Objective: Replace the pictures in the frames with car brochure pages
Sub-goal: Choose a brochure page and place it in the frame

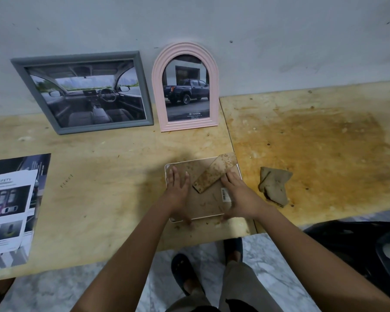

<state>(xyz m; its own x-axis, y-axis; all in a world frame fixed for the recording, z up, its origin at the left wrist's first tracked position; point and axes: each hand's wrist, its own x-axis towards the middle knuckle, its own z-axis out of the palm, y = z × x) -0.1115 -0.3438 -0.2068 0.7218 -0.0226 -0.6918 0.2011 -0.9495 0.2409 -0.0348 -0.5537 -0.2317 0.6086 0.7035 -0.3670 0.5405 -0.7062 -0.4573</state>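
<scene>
Head view: white frame (189, 161) lies face-down near table (99, 176) front edge, directly under your hands. Left hand (177, 190) flat on backing (209, 206), fingers straight. Right hand (239, 197) flat at frame's right edge, fingers touching stained stand (214, 174). Stand's long axis runs near-left to far-right, free end pointing far-right. Brochure pages (9, 208) well apart, far left; your left hand nearer.

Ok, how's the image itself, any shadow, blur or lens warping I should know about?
Head view: dim, even light; a soft shadow lies on the table beyond the left hand; the wide lens bows the table's edge and slants the grey frame; the brochure at the left edge looks slightly blurred.
</scene>
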